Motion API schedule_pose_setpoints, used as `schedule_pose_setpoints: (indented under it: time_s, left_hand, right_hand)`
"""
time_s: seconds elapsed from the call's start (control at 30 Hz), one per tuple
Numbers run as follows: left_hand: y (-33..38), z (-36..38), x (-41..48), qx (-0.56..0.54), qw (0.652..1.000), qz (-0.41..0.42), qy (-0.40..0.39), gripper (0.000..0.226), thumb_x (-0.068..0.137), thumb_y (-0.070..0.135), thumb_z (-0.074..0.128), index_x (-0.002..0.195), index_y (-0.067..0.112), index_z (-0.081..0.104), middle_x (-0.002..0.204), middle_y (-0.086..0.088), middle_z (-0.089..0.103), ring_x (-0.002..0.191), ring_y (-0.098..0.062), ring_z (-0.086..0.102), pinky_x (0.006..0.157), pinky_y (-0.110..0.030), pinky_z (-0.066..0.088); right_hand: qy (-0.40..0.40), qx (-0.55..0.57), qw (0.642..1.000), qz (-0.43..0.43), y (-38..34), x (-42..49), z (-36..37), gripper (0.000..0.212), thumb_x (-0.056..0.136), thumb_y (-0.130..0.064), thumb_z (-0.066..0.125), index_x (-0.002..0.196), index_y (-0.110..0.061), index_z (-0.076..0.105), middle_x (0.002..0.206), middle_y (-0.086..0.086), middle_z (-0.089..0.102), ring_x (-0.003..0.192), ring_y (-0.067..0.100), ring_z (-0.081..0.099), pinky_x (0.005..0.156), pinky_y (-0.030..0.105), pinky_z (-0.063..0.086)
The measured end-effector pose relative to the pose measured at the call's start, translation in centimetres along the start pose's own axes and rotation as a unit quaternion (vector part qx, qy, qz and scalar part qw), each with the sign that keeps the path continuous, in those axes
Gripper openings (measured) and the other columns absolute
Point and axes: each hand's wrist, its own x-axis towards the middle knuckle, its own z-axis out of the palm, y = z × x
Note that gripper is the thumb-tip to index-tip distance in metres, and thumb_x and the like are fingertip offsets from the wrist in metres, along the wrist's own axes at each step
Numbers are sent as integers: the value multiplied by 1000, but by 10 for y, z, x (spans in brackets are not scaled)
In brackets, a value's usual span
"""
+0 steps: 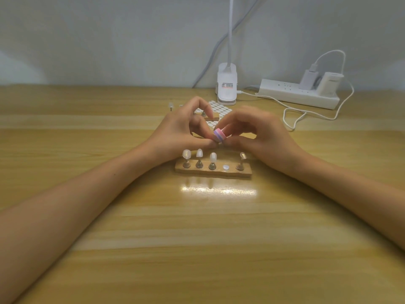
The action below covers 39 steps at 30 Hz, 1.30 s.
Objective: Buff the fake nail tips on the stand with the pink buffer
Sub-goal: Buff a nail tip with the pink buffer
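A gold stand (213, 172) lies on the wooden table and carries several clear fake nail tips (199, 153) on small pegs. One slot (226, 166) shows only a flat pad. Just behind the stand, my right hand (258, 134) pinches the pink and purple buffer (219, 135) between thumb and fingertips. My left hand (179, 130) meets it from the left, its fingertips pinched together at the buffer's edge. What those fingertips hold is hidden behind the buffer.
A second gold stand (210, 116) and a sheet of white adhesive dots (221, 109) lie behind my hands. Two loose nail pegs (171, 105) stand at back left. A white clip lamp (227, 87), a power strip (298, 94) and a looping cable (293, 119) sit at the back right.
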Motion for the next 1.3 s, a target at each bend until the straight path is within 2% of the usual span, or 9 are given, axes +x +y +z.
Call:
schedule_pose_setpoints:
  time_s: [0.13,0.3,0.6,0.7,0.83,0.93,1.0,1.13,1.3]
  left_hand:
    - [0,0,0,0,1000,-1,1,45,76,2,84,107,8,51,68,2,71,66,-6,67,68,-11,46]
    - [0,1,0,-2,1000,-1,-1,46,76,-1,83,108,5,50,70,-1,71,67,-9,67,72,-18,49]
    - [1,0,0,-3,1000,-3,-1,45,76,2,83,106,9,50,72,-6,71,69,-12,67,72,-18,48]
    - [2,0,-1,-12,1000,-6,-6,46,77,3,83,108,7,50,68,3,68,70,-12,67,70,-16,48]
    - [2,0,-1,-12,1000,-5,-5,45,77,2,83,107,9,49,71,-2,71,71,-14,69,78,-25,55]
    - [3,0,-2,-23,1000,-12,-5,46,77,2,82,108,7,49,70,-2,69,73,-16,69,75,-23,54]
    - [4,0,-2,-21,1000,-10,-5,46,77,2,82,108,6,49,72,-5,71,74,-17,70,79,-25,55]
    - [4,0,-2,-23,1000,-12,-6,46,77,3,83,107,8,49,75,-7,71,74,-16,70,81,-27,55]
    - [2,0,-2,3,1000,-13,11,46,75,0,84,105,10,50,73,0,73,82,-21,74,77,-27,56]
  right_hand:
    - [1,-17,1000,-7,-1,1,0,27,85,-26,71,100,-3,72,95,8,66,88,14,69,84,36,57]
    - [1,-34,999,-10,1,1,0,19,87,-19,73,99,-4,72,95,8,66,87,14,68,84,38,56]
    - [-7,-20,1000,7,3,0,-1,14,87,-13,75,98,-5,74,94,9,63,86,16,65,85,39,55]
    - [-5,-32,999,-12,3,0,0,14,86,-17,76,97,-8,76,92,8,63,86,17,65,84,39,55]
    - [-10,-1,1000,13,4,0,0,14,86,-13,75,97,-4,74,93,9,65,87,14,67,86,39,56]
    - [-13,-22,1000,-4,5,1,0,14,86,-14,76,96,-5,75,93,9,63,89,18,66,86,39,56]
    - [-13,-14,1000,11,5,1,0,14,86,-13,76,96,-4,74,93,8,63,88,17,66,86,39,56]
    - [-8,-54,998,-23,3,1,1,13,85,-16,77,95,-7,76,90,7,62,86,19,62,83,33,54]
    - [21,-3,999,42,7,2,-1,16,87,-15,75,94,-2,73,94,10,65,86,15,67,86,38,56]
